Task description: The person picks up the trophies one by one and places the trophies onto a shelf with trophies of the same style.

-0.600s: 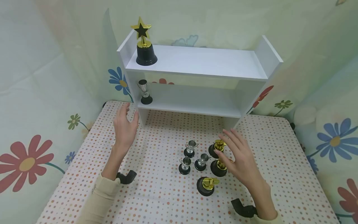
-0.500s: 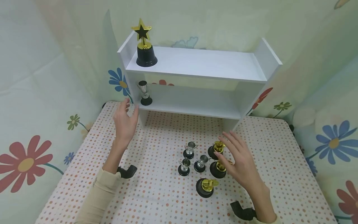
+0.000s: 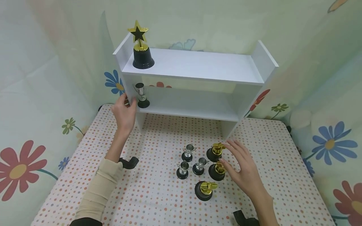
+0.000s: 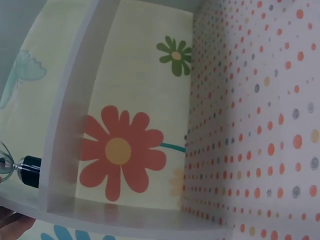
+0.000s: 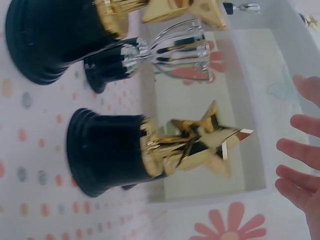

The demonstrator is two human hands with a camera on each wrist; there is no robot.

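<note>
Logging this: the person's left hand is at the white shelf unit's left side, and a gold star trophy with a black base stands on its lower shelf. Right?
Not the lower shelf: the head view shows the gold star trophy with a black base on the top shelf. The rest stands.

High on the near side, the head camera faces far and down; both wrist cameras, closer, tilted sideways, share its white two-tier shelf point(image 3: 192, 101).

White shelf point(image 3: 195, 64), multicolour-dotted tablecloth point(image 3: 158, 194)
</note>
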